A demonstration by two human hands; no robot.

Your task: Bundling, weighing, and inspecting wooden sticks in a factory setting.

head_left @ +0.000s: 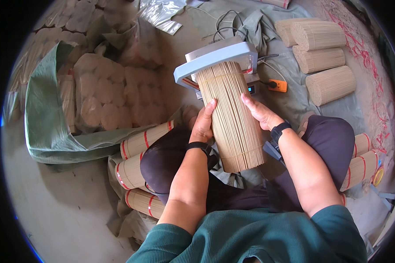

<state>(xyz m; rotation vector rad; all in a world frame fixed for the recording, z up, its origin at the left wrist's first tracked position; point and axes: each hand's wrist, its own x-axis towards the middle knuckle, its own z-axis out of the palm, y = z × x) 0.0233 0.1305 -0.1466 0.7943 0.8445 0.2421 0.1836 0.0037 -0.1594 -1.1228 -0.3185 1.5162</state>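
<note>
A thick bundle of thin pale wooden sticks lies lengthwise between my hands, a thin band round it near each end. Its far end reaches under the light-blue frame of a small machine; whether it rests on anything there is hidden. My left hand is closed against the bundle's left side, thumb on the sticks. On the other side, my right hand grips it, thumb on top and the fingers partly hidden beneath. Beside the bundle's right edge shows a small lit display on the machine.
Several stick bundles lie at the far right. Others with red bands flank my knees. A green sack holds wrapped bundles at left. An orange socket block and cables sit right of the machine. Red scraps litter the right edge.
</note>
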